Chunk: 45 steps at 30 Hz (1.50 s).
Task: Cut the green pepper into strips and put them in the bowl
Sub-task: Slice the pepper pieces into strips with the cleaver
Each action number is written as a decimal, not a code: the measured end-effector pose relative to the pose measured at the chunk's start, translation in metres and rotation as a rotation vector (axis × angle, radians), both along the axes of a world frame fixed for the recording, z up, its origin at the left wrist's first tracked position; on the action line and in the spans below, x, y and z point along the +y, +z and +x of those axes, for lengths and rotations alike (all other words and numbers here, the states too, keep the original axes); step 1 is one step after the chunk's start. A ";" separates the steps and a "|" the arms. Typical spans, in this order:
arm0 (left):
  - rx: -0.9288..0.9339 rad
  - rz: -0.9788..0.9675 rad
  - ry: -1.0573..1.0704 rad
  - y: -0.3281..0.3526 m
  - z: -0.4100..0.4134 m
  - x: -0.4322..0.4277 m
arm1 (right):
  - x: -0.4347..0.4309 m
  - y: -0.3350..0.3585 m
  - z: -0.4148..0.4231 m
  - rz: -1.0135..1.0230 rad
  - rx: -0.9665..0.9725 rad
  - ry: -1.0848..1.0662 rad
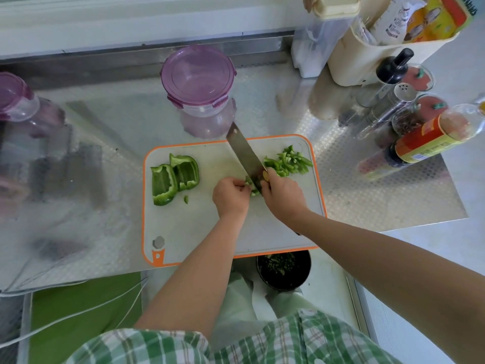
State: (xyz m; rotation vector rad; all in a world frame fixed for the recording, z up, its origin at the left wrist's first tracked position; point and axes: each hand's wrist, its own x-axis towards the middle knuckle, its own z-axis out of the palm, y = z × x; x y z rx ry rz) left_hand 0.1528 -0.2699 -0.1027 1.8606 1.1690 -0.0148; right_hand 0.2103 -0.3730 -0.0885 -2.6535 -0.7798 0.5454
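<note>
Slicing pepper piece [250,189] at board [199,227] centre: right hand [282,197] grips knife [244,151], left hand [231,197] pinches piece just beside blade. Risk: slippery skin, blade skids, nicked hand.

A: Back of the metal counter [367,193], dead centre: a clear tub with a purple clip lid [198,82], standing upright.
B: Its twin [15,95] sits at the far left edge, partly cut off.
A: The right corner is crowded! A cream bin [367,56] stuffed with packets [433,17], a clear canister [322,35] just beside it.
B: In front, a dark-capped bottle [393,67], a steel shaker [401,95], a red-lidded jar [417,77], and a red-and-yellow-labelled bottle [430,143].
</note>
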 end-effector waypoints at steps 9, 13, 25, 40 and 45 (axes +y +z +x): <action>-0.034 -0.031 0.004 -0.005 -0.002 0.001 | -0.018 0.007 -0.003 0.101 0.022 0.043; -0.039 -0.025 0.003 -0.004 -0.002 0.000 | -0.015 0.007 -0.007 0.060 0.013 0.057; -0.023 0.020 0.011 -0.002 -0.002 -0.003 | -0.010 0.001 -0.007 0.011 -0.002 0.092; -0.034 0.034 -0.058 0.002 -0.005 -0.002 | -0.014 -0.002 0.003 0.047 0.035 -0.024; -0.065 0.039 -0.175 0.006 -0.006 -0.003 | -0.015 0.000 -0.004 -0.025 -0.020 0.049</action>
